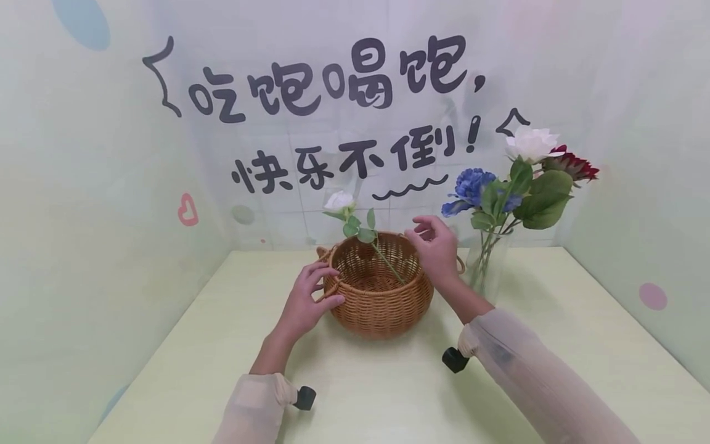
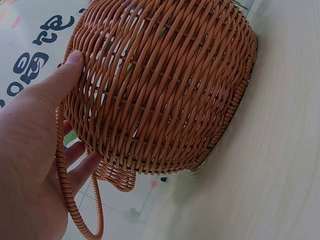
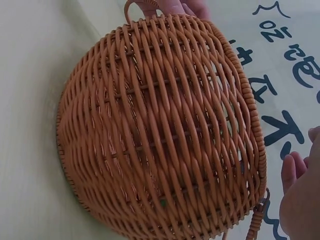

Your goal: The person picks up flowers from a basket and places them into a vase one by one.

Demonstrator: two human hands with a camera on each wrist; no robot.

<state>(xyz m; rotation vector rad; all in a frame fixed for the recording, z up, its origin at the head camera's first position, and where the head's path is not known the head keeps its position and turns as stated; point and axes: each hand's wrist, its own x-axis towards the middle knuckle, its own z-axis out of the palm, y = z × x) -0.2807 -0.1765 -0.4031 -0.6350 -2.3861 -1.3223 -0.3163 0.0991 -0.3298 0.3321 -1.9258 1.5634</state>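
Pale green surface (image 1: pixel 388 382) fills the lower frame, where I see both sleeves enter. At centre my left hand (image 1: pixel 307 302) grasps the basket (image 1: pixel 379 290) by its near-left handle, thumb on the weave. My right hand (image 1: pixel 438 250) hovers released over the right rim, holding nothing. One white rose (image 1: pixel 339 201) already leans in the basket; three flowers wait in the vase (image 1: pixel 488 265) at right. How the stem is seated is hidden.
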